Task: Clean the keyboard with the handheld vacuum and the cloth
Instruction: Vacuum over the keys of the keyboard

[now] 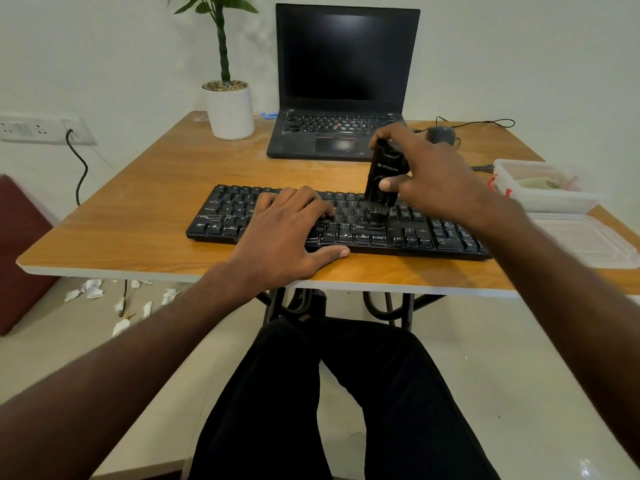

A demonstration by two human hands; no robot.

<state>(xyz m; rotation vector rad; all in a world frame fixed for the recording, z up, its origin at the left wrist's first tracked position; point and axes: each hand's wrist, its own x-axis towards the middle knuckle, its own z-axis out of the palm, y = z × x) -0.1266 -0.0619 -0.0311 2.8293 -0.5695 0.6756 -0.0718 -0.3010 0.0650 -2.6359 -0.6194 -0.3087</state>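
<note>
A black keyboard [408,233] lies across the front of the wooden table [145,216]. My right hand [433,178] grips a black handheld vacuum [382,178] held upright, its brush tip touching the keys right of the keyboard's middle. My left hand [291,233] rests flat on the keyboard's left-centre, fingers straight over the keys and thumb along its front edge. A greenish cloth [538,183] lies inside a clear plastic container [554,202] at the right edge of the table.
An open black laptop [343,98] stands behind the keyboard, a white plant pot [230,110] to its left, a mouse [440,134] with cable to its right. The container's lid [588,237] lies near the right front. Paper scraps [121,303] litter the floor.
</note>
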